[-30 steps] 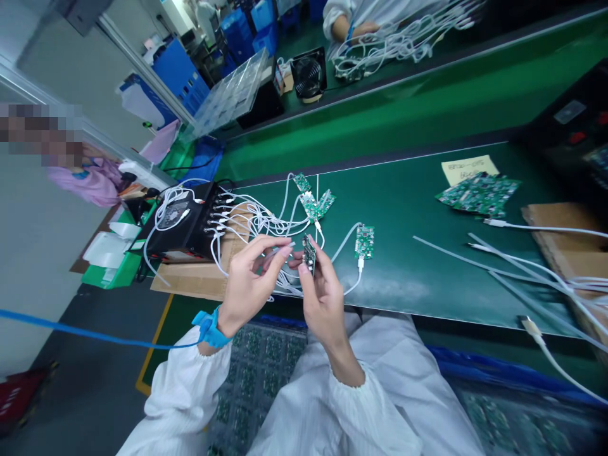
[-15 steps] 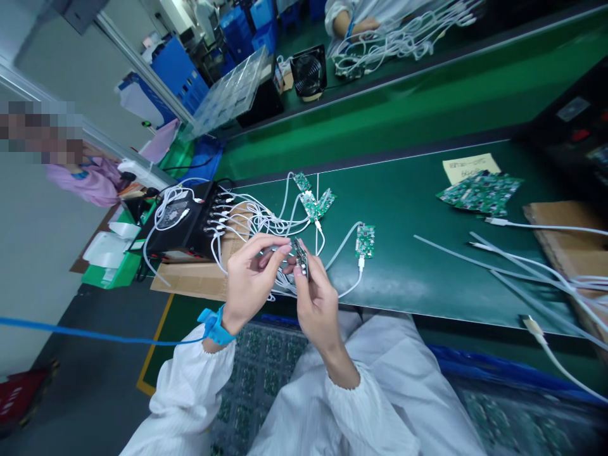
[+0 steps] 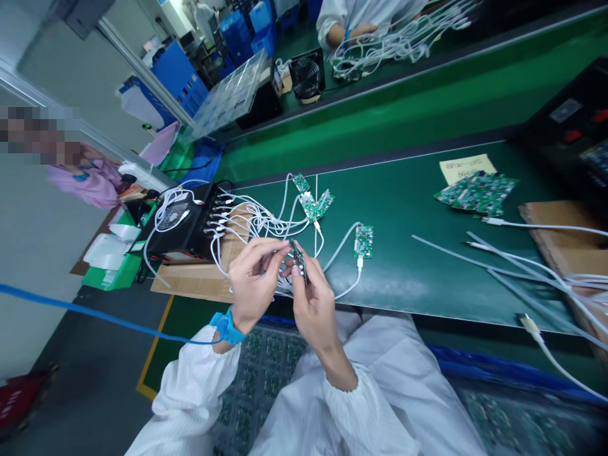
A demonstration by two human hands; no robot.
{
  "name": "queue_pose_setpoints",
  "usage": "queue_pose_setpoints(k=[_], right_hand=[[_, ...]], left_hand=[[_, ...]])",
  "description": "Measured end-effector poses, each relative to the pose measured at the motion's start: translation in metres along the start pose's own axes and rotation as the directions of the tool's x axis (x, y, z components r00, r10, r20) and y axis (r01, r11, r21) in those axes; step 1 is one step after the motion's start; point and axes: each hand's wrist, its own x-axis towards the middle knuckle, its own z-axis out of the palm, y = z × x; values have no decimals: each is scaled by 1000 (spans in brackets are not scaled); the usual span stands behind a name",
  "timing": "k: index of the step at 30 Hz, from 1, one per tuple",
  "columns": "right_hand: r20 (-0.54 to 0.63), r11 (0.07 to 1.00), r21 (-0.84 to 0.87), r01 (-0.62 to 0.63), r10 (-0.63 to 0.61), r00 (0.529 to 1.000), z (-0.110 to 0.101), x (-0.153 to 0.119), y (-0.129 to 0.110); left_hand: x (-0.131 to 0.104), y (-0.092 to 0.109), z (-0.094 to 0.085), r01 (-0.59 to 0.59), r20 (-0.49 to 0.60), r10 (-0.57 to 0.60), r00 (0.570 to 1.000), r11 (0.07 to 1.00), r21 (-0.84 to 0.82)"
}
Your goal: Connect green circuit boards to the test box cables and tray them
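My right hand (image 3: pixel 314 301) pinches a small circuit board (image 3: pixel 297 255) between thumb and fingers, turned nearly edge-on above the bench's front edge. Close on its left, my left hand (image 3: pixel 254 275) has thumb and index finger pressed together at the board's upper edge; whatever lies between those fingertips is too small to make out. A blue wrist strap (image 3: pixel 227 327) circles my left wrist. Beyond my hands, a green circuit board (image 3: pixel 363 241) lies on the bench with a white cable plugged into its near end. Several more boards (image 3: pixel 311 206) lie further back with cables attached.
A black box (image 3: pixel 183 228) with several white cables stands on cardboard at left. Stacked boards (image 3: pixel 479 193) and a yellow note (image 3: pixel 463 168) lie at right, near loose white cables (image 3: pixel 527 269). Trays of boards (image 3: pixel 259 373) sit below the bench. Other people are at left and across the bench.
My left hand has shifted slightly right and down, closer to the board in my right hand. The board has tilted a little. The blue strap's cord hangs at a steeper slant.
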Motion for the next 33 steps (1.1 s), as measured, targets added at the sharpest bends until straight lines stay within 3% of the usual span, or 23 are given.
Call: queue_pose_setpoints(k=[10,16,19,33], right_hand=[[33,999,36,1,-2,999,-3,2,3],[-22,999,40,23,-22,1000,-2,1,2],[-20,999,5,40,-40,999,-3,0,3],[26,992,-71,108,-106,994,-8,-2,3]], left_hand=[[6,-1,-9,-50,138,39,990,996,75],[8,1,-13,139,173,-126,977,988,-63],[8,3,-13,170,185,-152,971,982,-87],[7,7,-12,84,169,-83,982,996,1]])
